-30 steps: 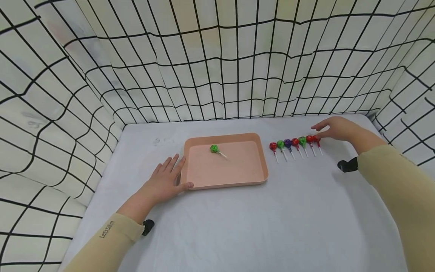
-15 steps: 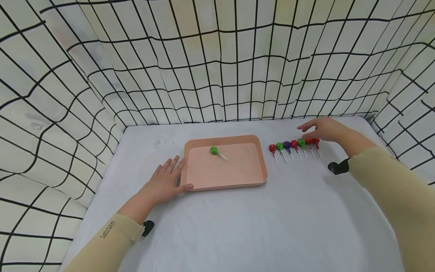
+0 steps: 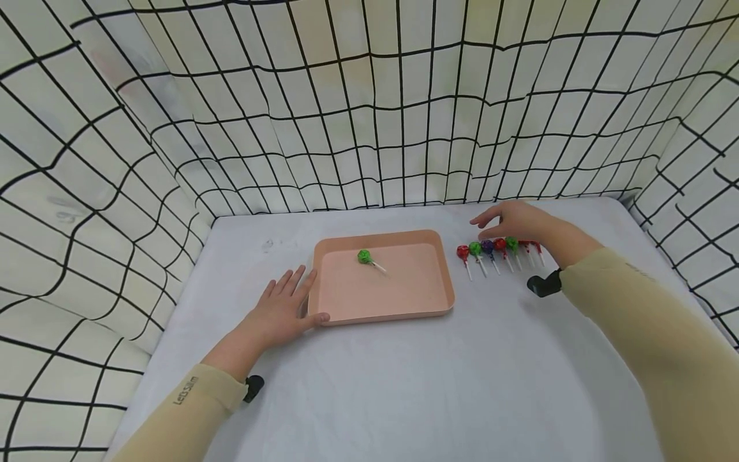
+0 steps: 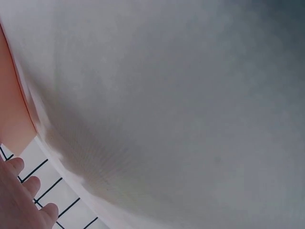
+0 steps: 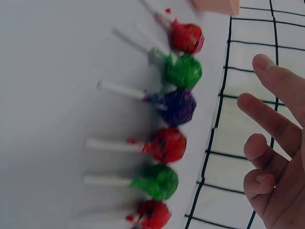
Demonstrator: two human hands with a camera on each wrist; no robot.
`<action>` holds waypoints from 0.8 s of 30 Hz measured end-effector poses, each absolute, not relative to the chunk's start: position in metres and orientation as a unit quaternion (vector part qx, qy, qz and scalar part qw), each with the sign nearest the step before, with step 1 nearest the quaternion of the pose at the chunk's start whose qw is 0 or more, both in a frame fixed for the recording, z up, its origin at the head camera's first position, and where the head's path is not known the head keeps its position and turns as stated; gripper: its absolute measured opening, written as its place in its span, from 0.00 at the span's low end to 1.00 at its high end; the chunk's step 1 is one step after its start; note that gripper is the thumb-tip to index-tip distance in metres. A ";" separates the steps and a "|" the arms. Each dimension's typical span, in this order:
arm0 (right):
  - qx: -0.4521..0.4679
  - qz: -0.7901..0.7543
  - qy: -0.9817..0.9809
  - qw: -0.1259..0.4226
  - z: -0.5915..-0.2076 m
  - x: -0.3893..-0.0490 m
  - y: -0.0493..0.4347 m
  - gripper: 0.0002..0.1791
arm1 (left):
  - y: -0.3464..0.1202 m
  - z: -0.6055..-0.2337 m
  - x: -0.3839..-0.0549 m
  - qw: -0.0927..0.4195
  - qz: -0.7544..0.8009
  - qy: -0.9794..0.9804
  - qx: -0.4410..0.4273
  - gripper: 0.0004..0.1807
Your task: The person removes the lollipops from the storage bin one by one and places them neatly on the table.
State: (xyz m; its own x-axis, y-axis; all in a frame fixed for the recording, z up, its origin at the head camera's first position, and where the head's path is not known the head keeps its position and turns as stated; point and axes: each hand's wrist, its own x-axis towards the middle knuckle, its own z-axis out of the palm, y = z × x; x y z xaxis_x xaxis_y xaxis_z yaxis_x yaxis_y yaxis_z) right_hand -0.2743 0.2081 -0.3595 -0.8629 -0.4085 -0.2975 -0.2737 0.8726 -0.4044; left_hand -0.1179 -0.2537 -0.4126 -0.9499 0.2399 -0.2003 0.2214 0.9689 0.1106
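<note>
A row of several wrapped lollipops, among them a purple lollipop (image 5: 177,107) and a red lollipop (image 3: 463,251) at the left end, lies on the white table with sticks toward the person. Over the row's right part hovers my right hand (image 3: 516,221), fingers loosely bent and holding nothing; it covers part of the rightmost red heads. A green lollipop (image 3: 364,256) lies alone in the pink tray (image 3: 383,298). My left hand (image 3: 283,308) is spread flat at the tray's left side, its thumb at the near left corner.
White walls with a black grid (image 3: 375,128) stand behind the table and on both sides. The white tablecloth (image 3: 404,385) stretches in front of the tray. Both wrists carry a small black device (image 3: 544,283) under the sleeve cuff.
My right hand has moved left along the lollipop row, from its right end toward the middle. The left hand, tray and lollipops have stayed in place.
</note>
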 end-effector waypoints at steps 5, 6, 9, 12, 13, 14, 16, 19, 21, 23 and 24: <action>-0.197 -0.188 0.943 0.191 -0.358 -0.274 0.187 0.26 | -0.253 -0.413 -0.118 0.109 0.038 0.987 0.112 0.58; -0.202 -0.188 0.942 0.190 -0.358 -0.274 0.184 0.25 | -0.253 -0.413 -0.118 0.109 0.039 0.987 0.113 0.58; -0.216 -0.188 0.939 0.191 -0.359 -0.276 0.172 0.23 | -0.253 -0.412 -0.118 0.108 0.038 0.987 0.113 0.58; -0.221 -0.188 0.938 0.191 -0.359 -0.277 0.160 0.22 | -0.252 -0.411 -0.118 0.106 0.039 0.987 0.114 0.58; -0.222 -0.187 0.938 0.191 -0.359 -0.277 0.156 0.21 | -0.252 -0.410 -0.118 0.106 0.039 0.987 0.114 0.57; -0.223 -0.185 0.938 0.192 -0.360 -0.278 0.152 0.21 | -0.252 -0.410 -0.118 0.107 0.036 0.987 0.114 0.57; -0.225 -0.184 0.937 0.195 -0.360 -0.278 0.144 0.21 | -0.251 -0.409 -0.118 0.106 0.037 0.987 0.114 0.58; -0.232 -0.181 0.935 0.195 -0.362 -0.277 0.132 0.20 | -0.251 -0.409 -0.118 0.108 0.035 0.987 0.115 0.58; -0.239 -0.182 0.934 0.194 -0.364 -0.278 0.124 0.18 | -0.251 -0.410 -0.118 0.108 0.034 0.987 0.115 0.58; -0.249 -0.182 0.932 0.192 -0.365 -0.277 0.117 0.17 | -0.250 -0.410 -0.118 0.110 0.032 0.987 0.115 0.59; -0.252 -0.185 0.930 0.192 -0.366 -0.277 0.114 0.17 | -0.250 -0.410 -0.118 0.111 0.032 0.987 0.114 0.59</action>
State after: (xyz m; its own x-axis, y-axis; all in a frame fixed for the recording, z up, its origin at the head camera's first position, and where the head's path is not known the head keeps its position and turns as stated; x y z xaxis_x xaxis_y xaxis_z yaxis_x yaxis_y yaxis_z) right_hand -0.2767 0.1137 -0.3655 -0.7987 -0.5409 -0.2636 -0.3984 0.8037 -0.4420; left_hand -0.1175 -0.2501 -0.4100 -0.9491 0.2327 -0.2121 0.2187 0.9718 0.0879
